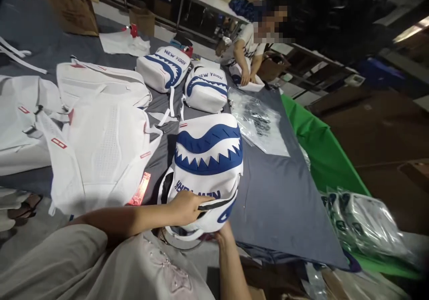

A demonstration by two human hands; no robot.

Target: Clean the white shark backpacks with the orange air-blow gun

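A white backpack with a blue shark-mouth print and "NEW YORK" lettering lies on the grey table cover right in front of me. My left hand rests on its near end, fingers closed over the dark zipper edge. At the bag's lower rim, my right hand grips from underneath; its fingers are mostly hidden. Two more bags of the same print stand further back.
Flat white backpacks lie back-side up at my left. Clear plastic bags lie to the right of the bags, and packed bags in plastic sit on green cloth. Another person works at the far end. Cardboard boxes stand behind.
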